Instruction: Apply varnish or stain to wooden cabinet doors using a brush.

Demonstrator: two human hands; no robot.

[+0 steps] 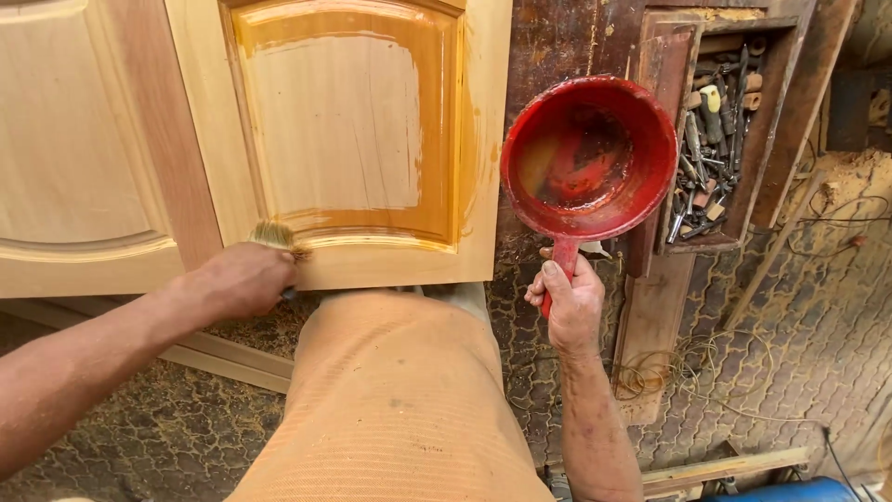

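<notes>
My left hand (243,279) grips a paintbrush (275,236) whose pale bristles press on the lower moulding of a raised wooden door panel (334,130). The panel's frame is wet with amber varnish, while its centre is still pale. My right hand (569,302) holds the handle of a red plastic scoop-like pot (589,158), tilted toward me, with a thin film of varnish inside. The pot hangs in the air to the right of the door's edge.
A second unvarnished panel (74,139) lies to the left. An open wooden box of hand tools (715,139) leans at the right. My orange-clad leg (390,400) fills the foreground. Sawdust, loose wire and timber strips (725,465) lie on the paved floor.
</notes>
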